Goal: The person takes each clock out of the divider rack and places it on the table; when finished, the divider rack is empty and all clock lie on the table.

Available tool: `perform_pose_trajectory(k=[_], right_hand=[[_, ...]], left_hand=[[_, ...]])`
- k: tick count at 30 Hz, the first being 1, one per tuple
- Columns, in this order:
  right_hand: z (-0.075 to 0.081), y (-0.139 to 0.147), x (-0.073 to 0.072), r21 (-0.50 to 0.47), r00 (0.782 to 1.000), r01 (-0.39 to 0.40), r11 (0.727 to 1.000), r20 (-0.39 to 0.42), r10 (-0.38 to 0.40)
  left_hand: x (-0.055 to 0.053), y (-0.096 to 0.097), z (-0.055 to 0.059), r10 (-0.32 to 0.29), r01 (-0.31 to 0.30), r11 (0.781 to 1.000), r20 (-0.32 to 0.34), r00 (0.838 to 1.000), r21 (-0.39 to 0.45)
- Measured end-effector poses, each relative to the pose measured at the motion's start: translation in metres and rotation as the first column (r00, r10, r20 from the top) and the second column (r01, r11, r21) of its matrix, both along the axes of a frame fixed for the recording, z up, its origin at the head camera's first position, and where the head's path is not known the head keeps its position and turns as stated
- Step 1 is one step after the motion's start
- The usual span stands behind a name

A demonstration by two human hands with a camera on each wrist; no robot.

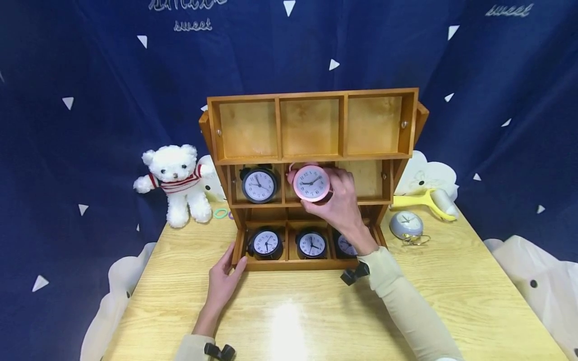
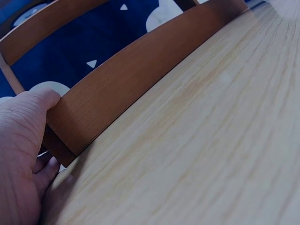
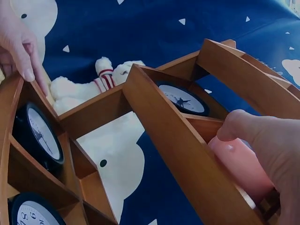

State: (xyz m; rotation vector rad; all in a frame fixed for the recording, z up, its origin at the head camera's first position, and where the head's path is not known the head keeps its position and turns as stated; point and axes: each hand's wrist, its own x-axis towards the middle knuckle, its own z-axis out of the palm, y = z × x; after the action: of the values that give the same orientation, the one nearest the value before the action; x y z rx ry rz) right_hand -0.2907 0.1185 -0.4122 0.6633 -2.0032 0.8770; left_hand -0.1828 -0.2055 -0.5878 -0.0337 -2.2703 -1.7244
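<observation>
My right hand (image 1: 340, 203) grips a pink alarm clock (image 1: 312, 183) by its side, thumb below, at the middle compartment of the middle tier of a wooden shelf (image 1: 311, 159). In the right wrist view, the pink clock's (image 3: 243, 168) rounded back shows under the thumb. A black alarm clock (image 1: 259, 185) occupies the compartment to its left. At the shelf's lower left corner, my left hand (image 1: 223, 278) holds the bottom tier, with the thumb over its front edge in the left wrist view. Black alarm clocks (image 1: 267, 244) fill the bottom tier; my right wrist partly hides the rightmost.
A white teddy bear (image 1: 176, 183) in a striped top sits left of the shelf, near a green ring (image 1: 221, 213). On the right are a grey clock (image 1: 406, 224), glasses (image 1: 416, 240) and a yellow-handled roller (image 1: 424, 201). Dark blue cloth (image 1: 311, 45) hangs behind.
</observation>
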Motion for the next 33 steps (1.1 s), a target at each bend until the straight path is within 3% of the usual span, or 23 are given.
perform_pose_trajectory(k=[8,17,33], right_hand=[[0.003,0.000,0.011,-0.070,0.998,-0.007,0.998,0.055,0.011],[0.003,0.007,0.029,-0.141,0.999,0.001,0.990,0.036,0.004],[-0.013,0.032,0.051,-0.196,0.996,0.084,0.977,0.059,-0.074]], left_hand=[[0.000,0.001,0.001,0.004,-0.004,1.000,-0.007,1.000,-0.014],[0.000,0.002,0.002,0.002,-0.002,1.000,0.019,1.000,-0.013],[0.001,0.002,0.003,-0.004,0.004,1.000,0.002,1.000,0.003]])
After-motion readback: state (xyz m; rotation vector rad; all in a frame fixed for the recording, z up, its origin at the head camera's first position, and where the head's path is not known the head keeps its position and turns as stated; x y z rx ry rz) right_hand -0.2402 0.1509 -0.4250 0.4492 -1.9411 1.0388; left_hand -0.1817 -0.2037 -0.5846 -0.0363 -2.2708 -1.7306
